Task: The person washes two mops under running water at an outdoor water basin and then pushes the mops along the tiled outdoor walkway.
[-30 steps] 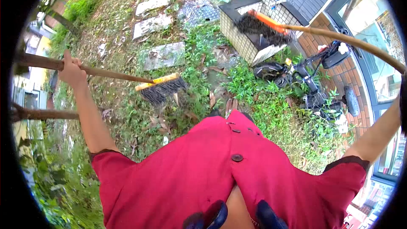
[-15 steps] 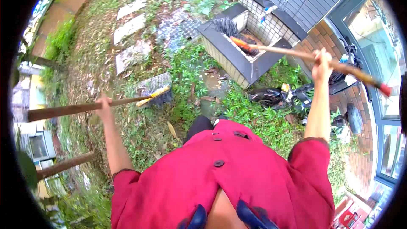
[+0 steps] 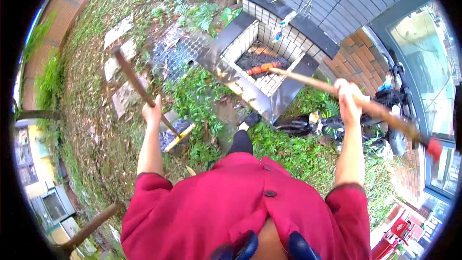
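My left hand (image 3: 152, 111) is closed around the wooden handle of a broom (image 3: 132, 77), which slants down to a yellow head (image 3: 181, 136) with dark bristles on the ground. My right hand (image 3: 350, 101) grips the long wooden handle of a second broom (image 3: 308, 81), red at its near end. This broom's orange head (image 3: 263, 69) is inside a tiled basin (image 3: 296, 94) with a dark stone rim; its bristles are hard to make out against the dark basin floor. A tap (image 3: 284, 21) juts from the basin's back wall.
A parked scooter (image 3: 308, 124) stands right of the basin, by a glass door (image 3: 423, 48). Leafy plants (image 3: 202, 96) surround the basin's foot. Stone slabs (image 3: 119, 31) and a dark grate (image 3: 185, 50) lie on the left. A tree branch (image 3: 94, 226) is low left.
The left broom's handle has swung from nearly level to steeply raised. The right broom's head has moved from the basin's left side further inside. My view has shifted, and a foot has come forward.
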A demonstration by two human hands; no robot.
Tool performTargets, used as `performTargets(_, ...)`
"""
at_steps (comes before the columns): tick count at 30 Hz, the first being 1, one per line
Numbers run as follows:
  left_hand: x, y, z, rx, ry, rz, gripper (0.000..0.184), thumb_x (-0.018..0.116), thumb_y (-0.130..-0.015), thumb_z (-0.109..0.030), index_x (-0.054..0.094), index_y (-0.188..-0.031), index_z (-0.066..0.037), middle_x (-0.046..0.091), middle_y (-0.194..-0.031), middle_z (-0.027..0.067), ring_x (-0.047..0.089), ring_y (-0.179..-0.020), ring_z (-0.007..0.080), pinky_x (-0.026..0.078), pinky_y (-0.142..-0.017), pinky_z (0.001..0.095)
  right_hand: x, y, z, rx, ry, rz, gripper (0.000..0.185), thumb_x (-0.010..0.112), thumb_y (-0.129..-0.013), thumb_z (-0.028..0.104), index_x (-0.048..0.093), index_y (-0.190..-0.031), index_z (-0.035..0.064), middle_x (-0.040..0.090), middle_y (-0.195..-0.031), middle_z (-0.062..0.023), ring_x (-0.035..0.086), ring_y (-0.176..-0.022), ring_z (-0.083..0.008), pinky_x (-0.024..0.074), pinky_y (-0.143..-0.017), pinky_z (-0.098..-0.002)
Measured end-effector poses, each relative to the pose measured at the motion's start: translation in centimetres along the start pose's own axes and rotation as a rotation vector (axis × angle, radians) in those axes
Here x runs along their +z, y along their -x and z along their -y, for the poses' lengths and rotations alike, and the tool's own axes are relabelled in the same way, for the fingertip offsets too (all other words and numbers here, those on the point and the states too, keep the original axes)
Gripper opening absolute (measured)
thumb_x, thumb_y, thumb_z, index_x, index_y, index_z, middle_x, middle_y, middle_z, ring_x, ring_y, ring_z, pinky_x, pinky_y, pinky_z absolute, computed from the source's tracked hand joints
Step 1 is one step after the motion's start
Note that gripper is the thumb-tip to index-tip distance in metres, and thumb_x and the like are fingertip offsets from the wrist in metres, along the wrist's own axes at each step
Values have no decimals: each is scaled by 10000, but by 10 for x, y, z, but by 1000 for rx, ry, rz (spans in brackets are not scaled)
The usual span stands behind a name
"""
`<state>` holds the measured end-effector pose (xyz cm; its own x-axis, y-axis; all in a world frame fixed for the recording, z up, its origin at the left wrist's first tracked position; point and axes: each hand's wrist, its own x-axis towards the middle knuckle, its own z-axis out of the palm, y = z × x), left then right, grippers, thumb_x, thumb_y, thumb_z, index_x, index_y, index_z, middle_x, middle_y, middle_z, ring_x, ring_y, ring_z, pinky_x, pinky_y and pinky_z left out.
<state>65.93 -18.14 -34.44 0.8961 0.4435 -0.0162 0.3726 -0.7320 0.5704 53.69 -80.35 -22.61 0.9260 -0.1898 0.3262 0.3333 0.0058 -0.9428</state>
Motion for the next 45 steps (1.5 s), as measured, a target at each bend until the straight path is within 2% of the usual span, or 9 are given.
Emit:
performTargets(7, 195, -111, -174, 54, -121, 136, 632, 786, -689, -363, 482, -1139, -39, 584, -1071, 179, 568, -1005, 361, 455, -860, 440, -57, 66, 26, 221, -56, -518, 281, 615, -875, 284, 547, -1065, 88, 589, -1099, -92, 500, -1160, -278, 276, -1060, -471)
performTargets(9, 240, -116, -214, 271, -329, -1, 737, 784, -691, -358, 410, -1223, -10, 561, -1131, 229, 564, -1032, 385, 451, -890, 442, -58, 71, 47, 66, -59, -588, 277, 626, -869, 289, 560, -1036, 78, 598, -1106, -83, 532, -1128, -274, 299, -1056, -446)
performTargets(11, 281, -138, -239, 310, -295, 104, 766, 762, -721, -326, 348, -1280, -5, 547, -1145, 242, 559, -1039, 395, 448, -902, 441, -40, 39, 97, -114, -512, -653, 279, 582, -895, 368, 483, -806, 122, 462, -641, 22, 505, -696, -146, 371, -916, -377)
performTargets(15, 416, -221, -189, 602, -15, 711, 247, 649, -792, -239, 674, -980, -81, 673, -918, 155, 635, -917, 311, 492, -833, 392, -25, 34, 97, -44, -65, -651, 363, 453, -953, 425, 365, -716, 164, 322, -543, 59, 361, -543, -84, 316, -711, -302)
performTargets(17, 383, -174, -262, 687, -368, 626, 252, 607, -812, -268, 666, -1012, -128, 668, -895, 152, 636, -865, 327, 497, -797, 391, -16, 39, 94, -59, -63, -674, 361, 483, -940, 427, 379, -708, 171, 336, -532, 78, 364, -535, -65, 304, -708, -293)
performTargets(21, 393, -96, -362, 1060, 203, 340, 328, 576, -846, -382, 607, -884, -58, 633, -841, 170, 608, -757, 384, 492, -706, 441, 12, 27, 104, -33, 1, -699, 383, 597, -878, 430, 413, -662, 172, 388, -512, 73, 381, -471, -73, 335, -628, -280)
performTargets(26, 402, -31, -477, 1184, -344, 539, 355, 505, -896, -367, 610, -1012, -48, 641, -754, 163, 639, -713, 310, 501, -600, 416, 45, -18, 100, -72, 11, -603, 420, 665, -825, 447, 421, -628, 168, 414, -483, 79, 406, -456, -76, 342, -591, -268)
performTargets(35, 452, -42, -502, 859, -570, 757, 295, 523, -804, -245, 694, -923, -36, 663, -980, 187, 636, -964, 319, 497, -826, 415, 44, 21, 102, 14, -10, -679, 412, 644, -836, 470, 424, -649, 175, 425, -517, 84, 429, -497, -78, 328, -673, -287)
performTargets(45, 477, -60, -494, 1138, -856, 873, 332, 502, -804, -260, 676, -952, -19, 640, -1028, 197, 620, -978, 337, 489, -840, 410, 28, 41, 102, 24, 0, -851, 412, 677, -812, 455, 456, -625, 161, 463, -495, 67, 479, -450, -109, 368, -629, -308)
